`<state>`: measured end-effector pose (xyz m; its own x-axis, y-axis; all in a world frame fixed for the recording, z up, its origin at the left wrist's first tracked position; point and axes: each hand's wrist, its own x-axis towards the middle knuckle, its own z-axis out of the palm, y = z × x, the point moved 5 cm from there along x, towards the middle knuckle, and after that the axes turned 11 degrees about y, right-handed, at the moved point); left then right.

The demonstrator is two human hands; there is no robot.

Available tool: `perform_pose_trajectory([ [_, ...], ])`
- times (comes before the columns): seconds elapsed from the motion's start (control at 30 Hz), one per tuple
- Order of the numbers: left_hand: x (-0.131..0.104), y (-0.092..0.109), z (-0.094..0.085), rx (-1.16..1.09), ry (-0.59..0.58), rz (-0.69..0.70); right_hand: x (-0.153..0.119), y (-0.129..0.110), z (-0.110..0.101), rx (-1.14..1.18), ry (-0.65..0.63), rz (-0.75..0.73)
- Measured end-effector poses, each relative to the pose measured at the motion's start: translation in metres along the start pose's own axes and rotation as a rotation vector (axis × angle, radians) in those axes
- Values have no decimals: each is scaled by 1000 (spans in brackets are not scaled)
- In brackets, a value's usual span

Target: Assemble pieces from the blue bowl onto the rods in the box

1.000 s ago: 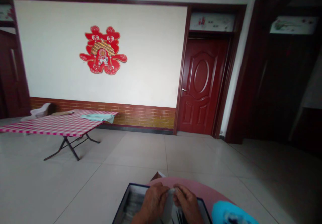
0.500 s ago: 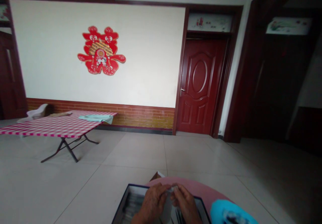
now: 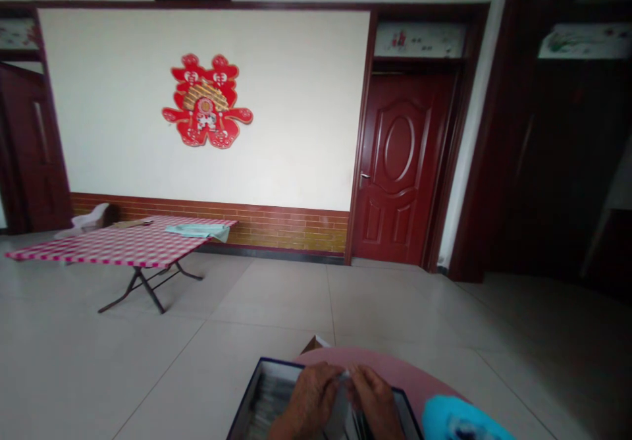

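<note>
My left hand (image 3: 310, 397) and my right hand (image 3: 376, 399) meet above a shallow box (image 3: 281, 362) with a dark blue rim. Both are closed, thumbs and fingers pinching a small, pale, shiny piece (image 3: 344, 375) between them. It is too small and blurred to name. In the left part of the box lie blurred greyish, clear-looking strips (image 3: 269, 400). Below my right hand several thin dark sticks (image 3: 361, 425) show, partly covered by it.
The box stands on a round pink table (image 3: 415, 377), with a bright blue item (image 3: 461, 417) at its right. A brown carton corner (image 3: 313, 344) shows behind. Farther off stand a folding table with checked cloth (image 3: 108, 246), a white chair (image 3: 93, 218) and a red door (image 3: 399, 163).
The view has turned slightly left, so everything sits a little farther right. Both hands remain together over the box, around the small pale piece.
</note>
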<state>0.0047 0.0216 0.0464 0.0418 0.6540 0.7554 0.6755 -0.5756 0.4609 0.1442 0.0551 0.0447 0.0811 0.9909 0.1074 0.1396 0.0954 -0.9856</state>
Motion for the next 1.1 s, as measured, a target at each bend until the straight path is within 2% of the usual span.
perform_pose_trajectory([
  [0.17,-4,4,9,44,-33,-52,4,0,-7,-143,43,-94],
  [0.27,-5,11,12,193,-9,-26,5,7,-9,-132,35,-30],
  [0.37,-1,21,16,354,-54,30,4,11,-11,-60,33,36],
  [0.5,10,27,12,443,-36,23,3,6,-11,-19,18,75],
  [0.67,16,26,8,410,-2,46,3,-9,-7,95,-17,143],
  [0.8,12,25,5,358,38,54,3,-9,-10,216,-48,184],
  [0.97,2,27,4,314,35,78,-5,-2,-14,180,-139,154],
  [1.1,-6,32,0,215,85,87,-16,5,-13,127,-144,129],
])
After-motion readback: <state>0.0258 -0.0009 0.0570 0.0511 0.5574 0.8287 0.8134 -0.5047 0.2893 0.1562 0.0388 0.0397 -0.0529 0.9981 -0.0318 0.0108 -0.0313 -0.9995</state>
